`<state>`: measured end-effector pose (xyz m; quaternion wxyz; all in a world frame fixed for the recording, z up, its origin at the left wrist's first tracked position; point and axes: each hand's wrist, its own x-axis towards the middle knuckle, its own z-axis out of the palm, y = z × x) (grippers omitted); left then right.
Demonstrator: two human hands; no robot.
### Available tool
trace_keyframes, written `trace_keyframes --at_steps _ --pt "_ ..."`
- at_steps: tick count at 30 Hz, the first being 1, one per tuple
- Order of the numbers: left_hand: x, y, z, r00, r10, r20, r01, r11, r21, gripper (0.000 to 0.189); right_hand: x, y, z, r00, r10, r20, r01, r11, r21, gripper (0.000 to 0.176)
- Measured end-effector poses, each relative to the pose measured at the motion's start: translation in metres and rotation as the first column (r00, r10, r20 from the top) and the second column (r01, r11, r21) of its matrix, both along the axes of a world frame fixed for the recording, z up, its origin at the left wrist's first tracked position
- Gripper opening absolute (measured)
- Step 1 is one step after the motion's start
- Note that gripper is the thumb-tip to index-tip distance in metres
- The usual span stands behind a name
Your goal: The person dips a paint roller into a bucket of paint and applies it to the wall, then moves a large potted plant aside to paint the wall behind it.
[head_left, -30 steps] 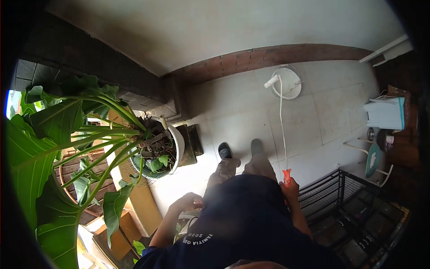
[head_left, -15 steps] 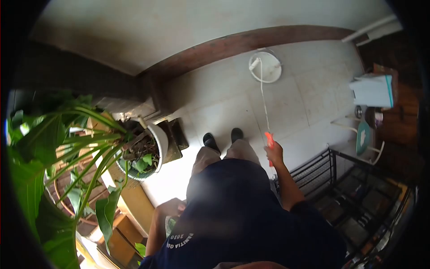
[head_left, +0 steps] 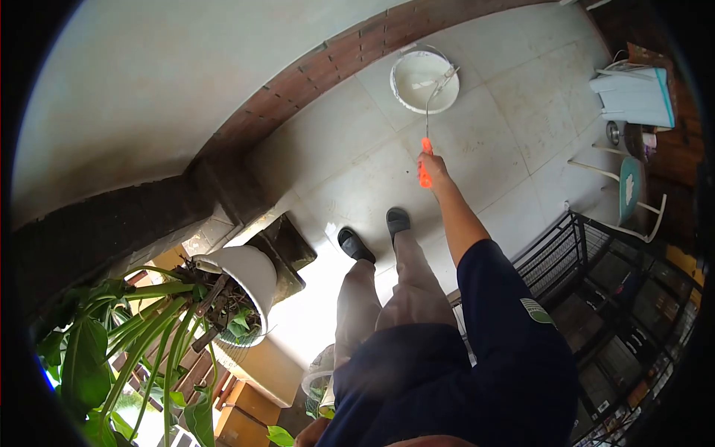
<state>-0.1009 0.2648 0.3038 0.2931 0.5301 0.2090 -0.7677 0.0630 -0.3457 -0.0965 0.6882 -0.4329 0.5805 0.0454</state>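
Note:
My right hand (head_left: pixel 433 165) is closed around the orange handle (head_left: pixel 425 180) of a paint roller, arm stretched forward over the floor. The roller's thin metal rod (head_left: pixel 427 125) runs from the handle to a round white bucket (head_left: pixel 395 88) that holds white paint. Its far end crosses the bucket's right side; the roller head there is small and blends with the white. Only a bit of my left hand (head_left: pixel 311 433) shows at the bottom edge, beside my dark shirt, and its fingers are hidden.
A white plant pot (head_left: pixel 257 279) with large green leaves stands at left. Along the top runs a pale wall (head_left: pixel 186 82) with a reddish brick base (head_left: pixel 320 71). At right are a black wire cage (head_left: pixel 596 298), a small green-seated chair (head_left: pixel 630 190) and a white box (head_left: pixel 637 97).
My right hand has reached forward toward the bucket with the paint roller. The roller end has shifted to the bucket's right side. My left hand has mostly left the view.

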Motion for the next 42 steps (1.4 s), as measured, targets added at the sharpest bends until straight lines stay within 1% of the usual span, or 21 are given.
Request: trace_keyframes --at_steps 1,4,13,14,19,22,25,27,28,29,30,31,32,33,34,35,36,37,38,39,42 --pt "-0.002 -0.006 -0.001 1.0 0.012 -0.002 -0.012 1.0 0.028 0.033 0.007 -0.005 -0.01 0.999 -0.042 0.016 0.041 0.998 0.037 0.015" --pt "0.002 -0.026 -0.008 1.0 0.018 0.011 -0.019 0.996 0.085 0.033 0.02 -0.018 -0.036 0.996 -0.081 0.034 0.076 0.989 0.13 0.015" --pt "0.027 -0.062 -0.022 0.999 -0.029 0.037 0.023 0.989 0.147 0.033 0.031 -0.047 -0.071 0.991 -0.119 0.062 0.101 0.966 0.236 0.019" --pt "0.028 -0.064 -0.023 0.999 -0.033 0.037 0.027 0.988 0.149 0.033 0.03 -0.049 -0.072 0.987 -0.15 0.056 0.133 0.962 0.24 0.02" --pt "0.037 -0.074 -0.024 0.997 -0.061 0.051 0.054 0.99 0.134 0.033 0.031 -0.059 -0.068 0.952 -0.291 0.094 0.252 0.92 0.299 0.024" --pt "0.035 -0.077 -0.021 0.995 -0.067 0.069 0.059 0.992 0.107 0.034 0.015 -0.062 -0.048 0.923 -0.343 0.176 0.262 0.892 0.368 0.036" --pt "0.031 -0.078 -0.02 0.994 -0.064 0.09 0.059 0.996 0.06 0.034 -0.014 -0.041 -0.004 0.87 -0.492 -0.012 0.477 0.837 0.268 0.045" --pt "0.025 -0.077 -0.017 0.993 -0.057 0.104 0.055 0.998 0.02 0.034 -0.059 -0.022 0.012 0.907 -0.42 -0.038 0.412 0.864 0.289 0.048" --pt "0.021 -0.075 -0.017 0.992 -0.05 0.113 0.05 0.999 -0.001 0.034 -0.091 -0.014 0.021 0.962 -0.271 0.025 0.246 0.905 0.347 0.052" --pt "0.015 -0.073 -0.015 0.992 -0.041 0.116 0.044 0.999 -0.022 0.034 -0.118 -0.001 0.049 0.993 -0.114 0.015 0.105 0.95 0.294 0.037" --pt "0.01 -0.07 -0.013 0.992 -0.033 0.122 0.039 0.998 -0.048 0.034 -0.149 0.012 0.072 0.993 0.092 0.08 -0.108 0.966 0.236 0.023" --pt "0.003 -0.065 -0.012 0.992 -0.02 0.126 0.029 0.997 -0.073 0.034 -0.175 0.02 0.109 0.96 0.268 0.078 -0.278 0.937 0.21 0.019" --pt "-0.006 -0.06 -0.009 0.991 -0.004 0.132 0.017 0.995 -0.097 0.034 -0.211 0.027 0.126 0.861 0.508 0.027 -0.505 0.846 0.17 0.02" --pt "-0.013 -0.054 -0.009 0.99 -0.003 0.14 0.021 0.991 -0.13 0.034 -0.244 0.029 0.154 0.722 0.69 0.058 -0.685 0.699 0.204 0.019" --pt "-0.021 -0.05 -0.007 0.99 0.006 0.144 0.017 0.987 -0.159 0.034 -0.261 0.035 0.203 0.44 0.897 -0.046 -0.885 0.441 0.148 0.021" --pt "-0.029 -0.045 -0.007 0.988 0.012 0.152 0.018 0.981 -0.192 0.034 -0.281 0.037 0.235 0.11 0.994 0.0 -0.984 0.109 0.139 0.022" --pt "-0.031 -0.042 -0.009 0.987 0.011 0.16 0.026 0.973 -0.229 0.034 -0.288 0.042 0.288 0.114 0.989 0.097 -0.95 0.08 0.301 0.021" --pt "-0.036 -0.037 -0.01 0.985 0.016 0.173 0.029 0.966 -0.258 0.034 -0.296 0.052 0.327 0.01 0.996 0.091 -0.912 -0.028 0.409 0.026" --pt "-0.038 -0.034 -0.012 0.983 0.017 0.184 0.037 0.957 -0.287 0.034 -0.308 0.061 0.351 -0.018 0.995 0.102 -0.89 -0.062 0.452 0.026" --pt "-0.045 -0.03 -0.012 0.98 0.03 0.195 0.031 0.952 -0.304 0.035 -0.316 0.068 0.365 -0.032 0.994 0.108 -0.883 -0.079 0.463 0.026" --pt "-0.051 -0.018 -0.013 0.972 0.052 0.228 0.034 0.933 -0.358 0.035 -0.333 0.091 0.385 -0.01 0.999 0.053 -0.91 -0.031 0.413 0.025"
